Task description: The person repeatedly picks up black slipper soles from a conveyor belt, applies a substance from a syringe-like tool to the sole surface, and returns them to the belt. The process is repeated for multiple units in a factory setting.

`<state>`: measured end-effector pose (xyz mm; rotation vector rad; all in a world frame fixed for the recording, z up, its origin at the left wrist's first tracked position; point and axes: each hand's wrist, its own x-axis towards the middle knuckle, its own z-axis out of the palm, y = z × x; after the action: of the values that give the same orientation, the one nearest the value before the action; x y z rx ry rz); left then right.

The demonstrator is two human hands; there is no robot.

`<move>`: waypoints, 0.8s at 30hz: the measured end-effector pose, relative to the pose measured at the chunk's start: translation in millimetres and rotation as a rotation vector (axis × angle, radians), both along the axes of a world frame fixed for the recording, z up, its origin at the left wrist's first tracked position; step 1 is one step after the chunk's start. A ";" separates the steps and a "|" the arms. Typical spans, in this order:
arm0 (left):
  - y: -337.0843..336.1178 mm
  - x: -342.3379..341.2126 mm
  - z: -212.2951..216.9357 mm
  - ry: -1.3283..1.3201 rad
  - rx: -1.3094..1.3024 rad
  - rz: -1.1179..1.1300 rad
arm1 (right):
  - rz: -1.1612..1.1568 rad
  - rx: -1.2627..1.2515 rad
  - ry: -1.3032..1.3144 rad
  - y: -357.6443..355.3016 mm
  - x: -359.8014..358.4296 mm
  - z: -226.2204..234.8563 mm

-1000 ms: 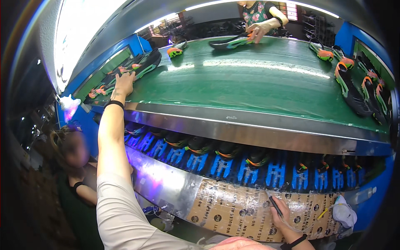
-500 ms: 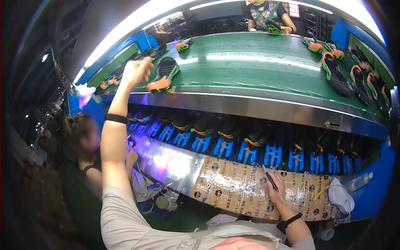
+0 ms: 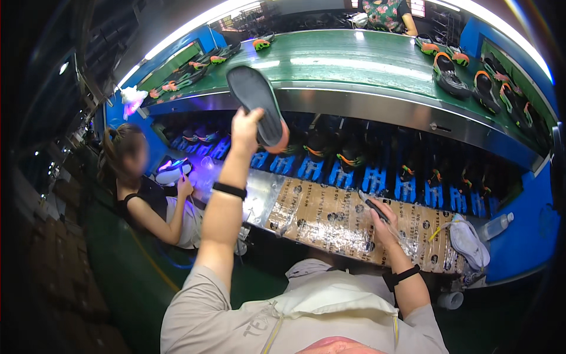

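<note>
My left hand [image 3: 245, 127] is closed on the edge of a shoe sole [image 3: 254, 97], dark on its broad face with green and orange along its sides. The sole is raised and tilted over the front rail of the green conveyor belt [image 3: 348, 71]. Low on the right, my right hand [image 3: 384, 223] wraps round a slim black-handled tool [image 3: 376, 209] with a pale tip; its exact kind is unclear. That hand is over a bench top covered with printed brown cardboard [image 3: 321, 218].
More soles [image 3: 451, 76] lie on the belt at the right and far left. Below it, dark shoes stand above blue holders [image 3: 341, 174]. A co-worker [image 3: 147, 203] at left holds a shoe [image 3: 172, 170] in violet light; another person stands behind the belt. A clear bottle [image 3: 496, 226] is at right.
My left hand has taken a sole off the belt and brought it nearer and to the right. My right hand still holds the tool. The view has shifted slightly.
</note>
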<state>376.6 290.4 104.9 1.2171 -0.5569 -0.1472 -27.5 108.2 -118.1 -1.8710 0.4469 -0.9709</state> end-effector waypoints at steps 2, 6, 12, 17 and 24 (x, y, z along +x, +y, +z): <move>7.2 -54.4 -44.8 0.216 0.090 -0.143 | -0.036 0.004 -0.023 2.2 -9.6 6.6; 26.6 -120.6 -157.7 0.645 -0.019 -0.488 | -0.062 0.307 -0.087 15.0 -29.3 19.3; 31.6 -206.6 -229.2 0.869 -0.303 -0.755 | -0.023 0.597 -0.123 36.7 -40.0 37.5; 30.2 -241.1 -228.0 0.999 -0.451 -0.815 | 0.106 0.587 -0.095 68.3 -10.6 64.9; 26.1 -258.0 -214.0 1.032 -0.322 -0.771 | 0.151 0.568 -0.022 82.5 27.7 81.2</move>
<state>118.7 316.4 -109.1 0.4338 -0.0873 -1.2121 0.2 190.7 -36.9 -1.3566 0.4993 -0.6727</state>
